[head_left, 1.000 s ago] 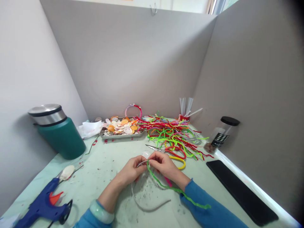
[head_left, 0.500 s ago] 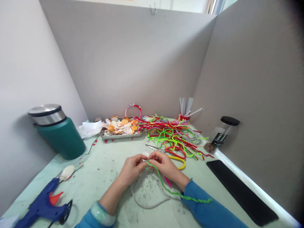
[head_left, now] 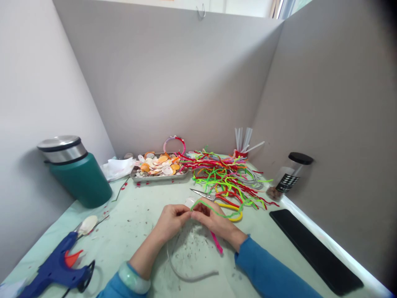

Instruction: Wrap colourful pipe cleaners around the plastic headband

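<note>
My left hand (head_left: 173,220) and my right hand (head_left: 214,217) meet fingertip to fingertip above the middle of the table. Between my right fingers runs a green fuzzy strand (head_left: 218,212), its free length lying over the back of that hand toward the scissors. A grey cord (head_left: 186,278) curves down from my left fingers, its free end low in the middle. Under my right hand a pink strand (head_left: 217,244) sticks out. The join at the fingertips is mostly hidden. Just behind my right hand lie scissors (head_left: 231,205) with red and yellow handles.
A metal tray (head_left: 158,179) of shell pieces and a heap of fuzzy strands (head_left: 220,169) lie behind. A green bottle (head_left: 82,180) and blue glue gun (head_left: 56,265) are left. A jar (head_left: 287,178) and black strip (head_left: 313,250) are right. Grey panels surround the table.
The green strand's free length has swung from over my right sleeve up across the back of my right hand. More of the pink strand shows. The grey cord has shifted slightly downward.
</note>
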`<state>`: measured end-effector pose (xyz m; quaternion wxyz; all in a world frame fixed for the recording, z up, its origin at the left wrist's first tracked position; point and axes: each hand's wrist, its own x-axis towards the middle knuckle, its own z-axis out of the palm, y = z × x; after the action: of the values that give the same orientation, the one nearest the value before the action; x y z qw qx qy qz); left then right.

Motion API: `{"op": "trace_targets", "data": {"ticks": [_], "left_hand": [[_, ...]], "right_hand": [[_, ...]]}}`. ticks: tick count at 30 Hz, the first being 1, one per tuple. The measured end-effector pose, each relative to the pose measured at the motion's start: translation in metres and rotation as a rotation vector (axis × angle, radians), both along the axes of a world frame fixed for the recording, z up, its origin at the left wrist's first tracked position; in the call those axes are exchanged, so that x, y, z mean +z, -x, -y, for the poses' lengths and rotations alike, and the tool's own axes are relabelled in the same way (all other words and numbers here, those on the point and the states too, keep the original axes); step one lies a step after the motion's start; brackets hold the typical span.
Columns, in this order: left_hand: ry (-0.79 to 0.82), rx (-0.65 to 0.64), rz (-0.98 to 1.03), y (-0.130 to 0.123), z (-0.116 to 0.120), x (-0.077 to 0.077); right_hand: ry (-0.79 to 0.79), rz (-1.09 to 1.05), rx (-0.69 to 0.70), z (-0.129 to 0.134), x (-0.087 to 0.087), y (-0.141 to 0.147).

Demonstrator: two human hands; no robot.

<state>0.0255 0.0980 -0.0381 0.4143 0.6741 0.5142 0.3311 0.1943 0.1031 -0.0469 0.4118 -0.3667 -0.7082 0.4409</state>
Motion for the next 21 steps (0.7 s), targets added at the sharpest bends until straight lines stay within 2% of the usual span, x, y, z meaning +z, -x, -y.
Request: {"op": "trace_targets", "data": {"ticks": [5, 11, 17, 21], "left_hand": [[-0.052, -0.081, -0.089, -0.0027, 0.0029, -0.0005], [-0.086, -0.088, -0.142, -0.0033, 0.0032, -0.0036], [-0.222, -0.062, -0.256, -0.0042, 0.0046, -0.004], [-0.305, -0.06, -0.264, -0.0051, 0.0081, -0.0035]], "right_hand": [[-0.099, 0.043, -0.095, -0.0042, 0.0017, -0.0011], [-0.014, 0.007, -0.162, -0.0097, -0.0063, -0.0024], [-0.023, 0.008, -0.205, -0.0097, -0.0074, -0.0015], [0.078, -0.04, -0.209, -0.01, -0.0065, -0.0011]]}}
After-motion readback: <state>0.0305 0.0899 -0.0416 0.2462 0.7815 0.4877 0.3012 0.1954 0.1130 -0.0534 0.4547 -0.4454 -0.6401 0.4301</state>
